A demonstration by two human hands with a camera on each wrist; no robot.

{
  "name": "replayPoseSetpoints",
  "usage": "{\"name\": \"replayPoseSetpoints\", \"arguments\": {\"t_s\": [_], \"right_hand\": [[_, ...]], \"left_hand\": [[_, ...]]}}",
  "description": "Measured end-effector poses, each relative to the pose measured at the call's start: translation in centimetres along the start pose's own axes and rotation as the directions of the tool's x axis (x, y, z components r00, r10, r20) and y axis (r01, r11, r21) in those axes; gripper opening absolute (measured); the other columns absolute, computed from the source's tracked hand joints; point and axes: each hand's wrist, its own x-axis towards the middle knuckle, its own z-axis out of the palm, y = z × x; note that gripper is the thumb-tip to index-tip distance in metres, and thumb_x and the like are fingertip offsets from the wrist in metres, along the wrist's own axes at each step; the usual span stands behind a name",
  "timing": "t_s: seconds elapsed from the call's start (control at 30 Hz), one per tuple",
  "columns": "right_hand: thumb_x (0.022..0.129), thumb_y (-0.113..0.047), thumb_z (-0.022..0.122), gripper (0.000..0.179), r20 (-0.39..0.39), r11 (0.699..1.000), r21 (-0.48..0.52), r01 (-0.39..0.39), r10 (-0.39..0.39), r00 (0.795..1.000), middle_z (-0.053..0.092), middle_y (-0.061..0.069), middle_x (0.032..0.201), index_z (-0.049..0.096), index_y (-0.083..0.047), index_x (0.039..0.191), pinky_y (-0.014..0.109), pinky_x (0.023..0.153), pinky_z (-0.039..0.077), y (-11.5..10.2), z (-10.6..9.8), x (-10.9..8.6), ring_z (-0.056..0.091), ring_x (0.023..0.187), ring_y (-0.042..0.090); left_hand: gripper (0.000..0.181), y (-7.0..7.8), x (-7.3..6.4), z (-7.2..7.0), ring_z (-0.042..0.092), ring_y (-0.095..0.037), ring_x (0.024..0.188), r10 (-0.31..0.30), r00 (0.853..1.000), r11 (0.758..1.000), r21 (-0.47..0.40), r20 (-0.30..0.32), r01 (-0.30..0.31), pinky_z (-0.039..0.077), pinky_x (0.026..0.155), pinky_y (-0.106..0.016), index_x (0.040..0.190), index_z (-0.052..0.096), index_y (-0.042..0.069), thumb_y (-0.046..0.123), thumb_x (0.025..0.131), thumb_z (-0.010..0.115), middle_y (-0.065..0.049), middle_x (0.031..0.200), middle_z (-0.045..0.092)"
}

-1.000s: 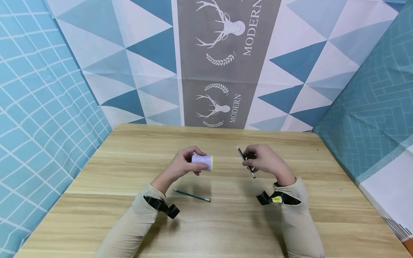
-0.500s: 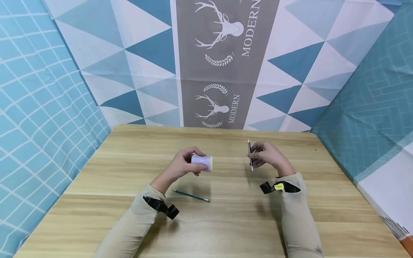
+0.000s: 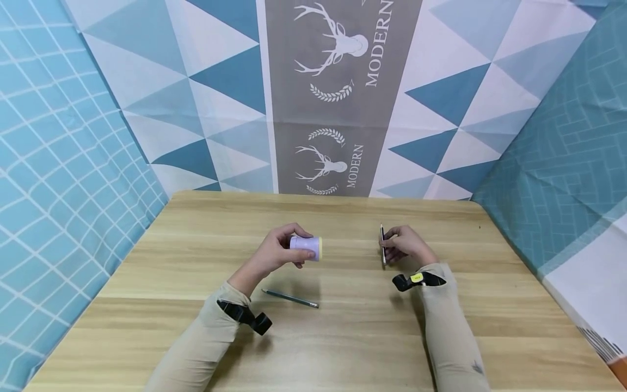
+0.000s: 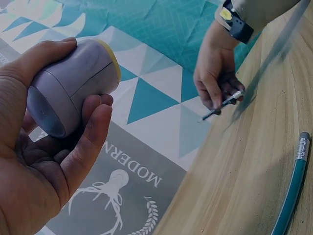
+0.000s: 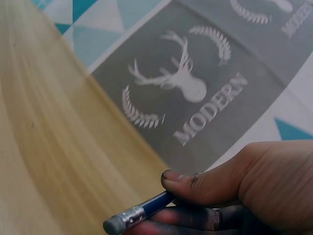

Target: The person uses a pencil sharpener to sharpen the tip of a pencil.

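In the head view my left hand [image 3: 268, 255] grips a lavender cylinder [image 3: 305, 247] with a yellow rim, held on its side above the table. The left wrist view shows a thin seam around its body [image 4: 80, 81] and a dark, recessed end facing my palm. To the right, my right hand [image 3: 406, 244] pinches a dark blue pencil [image 3: 383, 252] between thumb and fingers, its tip pointing toward the back wall. The right wrist view shows its grey eraser [image 5: 115, 224] and metal band. A second pencil, teal [image 3: 290, 298], lies on the wood near my left wrist.
The wooden table [image 3: 343, 337] ends at a patterned cloth backdrop [image 3: 323, 109] with deer prints. Blue cloth [image 3: 54, 163] hangs at the left and teal cloth [image 3: 563, 141] at the right. Black strapped cameras sit on both wrists.
My right hand has shifted slightly right, then down toward the table, and the pencil in it has turned from slanted to nearly straight away from me. The left hand holds still.
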Motion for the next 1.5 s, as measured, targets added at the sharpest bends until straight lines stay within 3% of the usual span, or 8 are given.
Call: {"name": "replayPoseSetpoints", "arguments": {"t_s": [0.23,0.53,0.9,1.27,1.5], "right_hand": [[0.097,-0.006,0.059,0.019,-0.013,0.999,0.008,-0.032,0.032,0.999,0.062,0.008,0.065,0.059,0.013,0.102,0.033,0.053,0.061,1.7,0.6,0.4,0.064,0.054,0.016],[0.094,-0.007,0.066,0.019,-0.078,0.997,-0.054,-0.047,0.043,0.996,0.065,0.009,0.064,0.063,0.012,0.096,0.032,0.051,0.060,1.9,0.6,1.2,0.064,0.053,0.016],[0.088,-0.011,0.074,0.021,-0.132,0.994,0.016,-0.107,0.108,0.985,0.065,0.007,0.062,0.067,0.009,0.088,0.030,0.051,0.060,2.6,0.6,1.3,0.065,0.053,0.014],[0.089,-0.013,0.073,0.025,-0.088,0.990,0.090,-0.107,0.115,0.989,0.066,0.006,0.065,0.067,0.010,0.094,0.030,0.055,0.061,3.2,-0.5,1.2,0.065,0.055,0.015],[0.091,-0.015,0.071,0.026,-0.049,0.992,0.094,-0.084,0.088,0.995,0.065,0.007,0.068,0.065,0.009,0.099,0.031,0.056,0.060,2.3,-0.7,1.2,0.064,0.057,0.015]], "left_hand": [[0.032,-0.3,-0.2,0.1,0.063,-0.023,0.068,-0.006,1.000,1.000,-0.012,0.001,0.006,0.059,0.055,-0.030,0.108,0.060,-0.010,-0.002,0.081,0.074,-0.018,0.089,0.061],[0.032,-0.1,-0.2,-0.1,0.061,-0.023,0.068,0.001,1.000,1.000,-0.004,-0.014,-0.002,0.059,0.055,-0.030,0.108,0.059,-0.010,-0.002,0.080,0.074,-0.016,0.087,0.061],[0.033,0.1,0.1,0.0,0.062,-0.023,0.069,0.003,1.000,1.000,0.004,-0.008,-0.003,0.060,0.055,-0.030,0.108,0.059,-0.010,-0.004,0.080,0.074,-0.017,0.088,0.061],[0.032,0.1,0.2,0.1,0.062,-0.022,0.069,-0.002,1.000,1.000,-0.003,-0.007,0.002,0.059,0.055,-0.029,0.108,0.059,-0.011,-0.005,0.079,0.073,-0.017,0.088,0.062],[0.032,0.0,0.2,-0.1,0.062,-0.023,0.069,-0.013,1.000,1.000,0.007,-0.006,0.013,0.060,0.055,-0.030,0.108,0.060,-0.010,-0.004,0.080,0.074,-0.018,0.090,0.062]]}}
